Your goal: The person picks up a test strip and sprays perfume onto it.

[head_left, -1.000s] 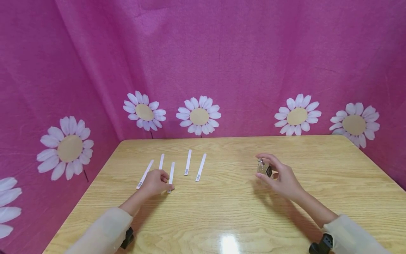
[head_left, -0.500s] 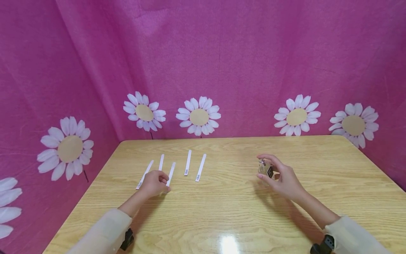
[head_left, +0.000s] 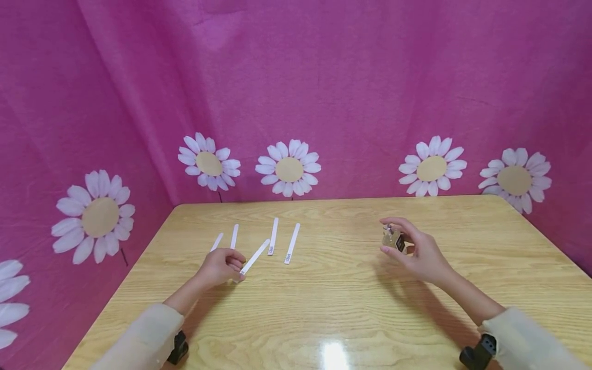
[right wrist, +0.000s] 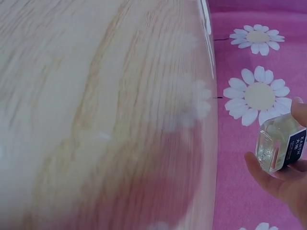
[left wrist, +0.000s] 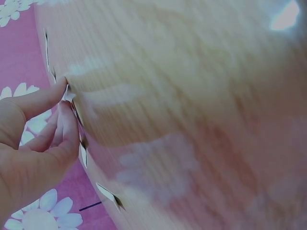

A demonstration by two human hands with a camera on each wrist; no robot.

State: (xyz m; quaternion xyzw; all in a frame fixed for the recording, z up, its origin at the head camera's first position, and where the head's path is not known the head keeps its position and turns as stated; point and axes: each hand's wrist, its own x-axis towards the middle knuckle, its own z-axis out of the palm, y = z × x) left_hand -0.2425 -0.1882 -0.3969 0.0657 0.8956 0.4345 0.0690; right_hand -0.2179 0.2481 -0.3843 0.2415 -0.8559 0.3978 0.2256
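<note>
In the head view my left hand [head_left: 221, 267] pinches the near, printed end of a white paper strip [head_left: 256, 256], which slants up and to the right. The left wrist view shows thumb and finger closed on the strip's end [left wrist: 68, 93]. My right hand [head_left: 426, 257] grips a small clear glass bottle [head_left: 392, 238] with a dark label, between thumb and fingers above the table. In the right wrist view the bottle [right wrist: 274, 143] shows pale liquid and printed lettering.
Four... several other white strips lie on the wooden table [head_left: 324, 308]: two strips [head_left: 273, 236] [head_left: 292, 243] right of the held one, two more [head_left: 234, 237] [head_left: 216, 241] behind my left hand. A pink curtain [head_left: 361, 103] with daisies stands behind the table.
The strip in my left hand has swung from nearly upright to a rightward slant, and that hand has shifted slightly left. My right hand and bottle have moved slightly right and up.
</note>
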